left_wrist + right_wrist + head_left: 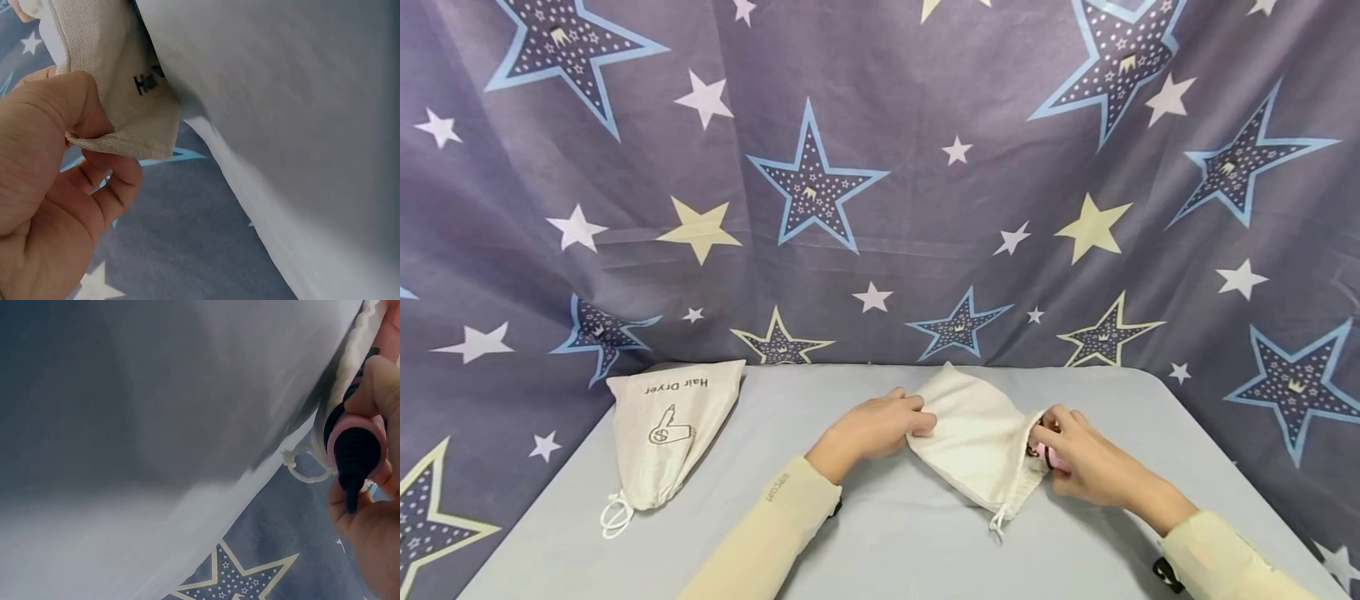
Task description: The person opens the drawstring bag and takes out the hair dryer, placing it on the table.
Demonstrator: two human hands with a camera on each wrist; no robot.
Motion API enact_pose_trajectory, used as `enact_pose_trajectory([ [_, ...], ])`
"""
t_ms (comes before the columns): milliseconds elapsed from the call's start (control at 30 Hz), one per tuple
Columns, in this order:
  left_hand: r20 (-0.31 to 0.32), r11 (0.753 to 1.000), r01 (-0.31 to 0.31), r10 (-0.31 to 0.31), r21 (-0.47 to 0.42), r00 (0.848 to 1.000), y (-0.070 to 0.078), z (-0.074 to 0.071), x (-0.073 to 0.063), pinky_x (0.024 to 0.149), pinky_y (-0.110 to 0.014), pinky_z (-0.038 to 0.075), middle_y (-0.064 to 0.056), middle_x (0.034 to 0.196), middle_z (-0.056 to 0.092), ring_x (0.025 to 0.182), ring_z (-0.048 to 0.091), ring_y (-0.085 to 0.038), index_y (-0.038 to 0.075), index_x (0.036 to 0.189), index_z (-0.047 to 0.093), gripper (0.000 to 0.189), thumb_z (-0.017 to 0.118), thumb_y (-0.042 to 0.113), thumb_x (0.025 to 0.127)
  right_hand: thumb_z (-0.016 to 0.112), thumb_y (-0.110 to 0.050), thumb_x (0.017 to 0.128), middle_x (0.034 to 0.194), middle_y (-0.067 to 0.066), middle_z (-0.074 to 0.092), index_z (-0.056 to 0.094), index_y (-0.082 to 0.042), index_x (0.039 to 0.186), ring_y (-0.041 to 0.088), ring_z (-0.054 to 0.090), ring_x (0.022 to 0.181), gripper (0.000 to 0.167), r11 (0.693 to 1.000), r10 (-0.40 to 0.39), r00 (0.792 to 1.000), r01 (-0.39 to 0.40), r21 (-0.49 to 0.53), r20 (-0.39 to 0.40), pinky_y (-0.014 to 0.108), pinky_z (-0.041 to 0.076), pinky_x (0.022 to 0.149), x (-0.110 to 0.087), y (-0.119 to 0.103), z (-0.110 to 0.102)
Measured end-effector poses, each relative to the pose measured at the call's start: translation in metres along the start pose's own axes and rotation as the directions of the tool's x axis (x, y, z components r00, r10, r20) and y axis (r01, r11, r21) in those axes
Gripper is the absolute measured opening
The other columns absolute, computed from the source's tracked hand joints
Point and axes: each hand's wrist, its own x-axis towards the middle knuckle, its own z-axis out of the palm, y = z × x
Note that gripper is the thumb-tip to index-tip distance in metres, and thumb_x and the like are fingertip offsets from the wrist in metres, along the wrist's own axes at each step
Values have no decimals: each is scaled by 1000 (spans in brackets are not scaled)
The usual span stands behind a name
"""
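Note:
A cream drawstring bag [973, 433] lies on the table, its mouth towards the right. My left hand [887, 423] pinches the bag's closed end between thumb and fingers; dark print [149, 81] shows on the cloth in the left wrist view. At the mouth, my right hand [1093, 458] grips the handle end of a pink hair dryer [357, 423]. A black cord sleeve [356, 453] sticks out of that end, and black cord lies alongside under the fingers. The rest of the dryer is hidden inside the bag.
A second cream bag [673, 433], printed "Hair Dryer" with a dryer drawing, lies at the table's left edge, its white drawstring [616, 515] towards me. Behind the pale table [895, 533] hangs a purple-grey curtain [925, 208] with stars.

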Motion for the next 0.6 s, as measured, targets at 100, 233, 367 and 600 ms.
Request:
enact_pose_trajectory([
  [100, -13, 1000, -5, 5, -11, 1000, -4, 1, -3, 67, -25, 38, 9, 84, 44, 79, 41, -16, 24, 83, 50, 31, 62, -3, 90, 76, -2, 50, 105, -4, 45, 61, -25, 95, 15, 43, 89, 53, 1000, -15, 1000, 15, 2, -8, 32, 45, 71, -1, 1, 2],
  [233, -24, 1000, -3, 3, -14, 1000, -12, -4, -9, 70, -26, 38, 9, 84, 43, 80, 40, -16, 25, 84, 51, 31, 62, -2, 92, 75, -1, 50, 104, -5, 45, 59, -26, 96, 14, 42, 90, 55, 999, -31, 999, 31, 9, -19, 31, 44, 71, -2, 3, 4],
  [367, -41, 1000, 6, -7, -14, 999, -19, -10, -17, 70, -27, 38, 8, 85, 45, 79, 40, -17, 25, 84, 52, 31, 63, -3, 92, 75, 0, 51, 106, -6, 46, 60, -26, 99, 13, 42, 92, 57, 999, -42, 999, 42, 20, -20, 31, 46, 71, -2, 3, 4],
  [600, -60, 999, -11, 9, -32, 998, -28, -12, -24, 71, -27, 33, 8, 81, 38, 73, 34, -17, 22, 81, 46, 37, 63, -11, 82, 77, 4, 55, 115, -5, 53, 64, -25, 108, 14, 48, 102, 63, 997, -55, 998, 56, 61, -16, 39, 51, 79, -6, 5, -2],
])
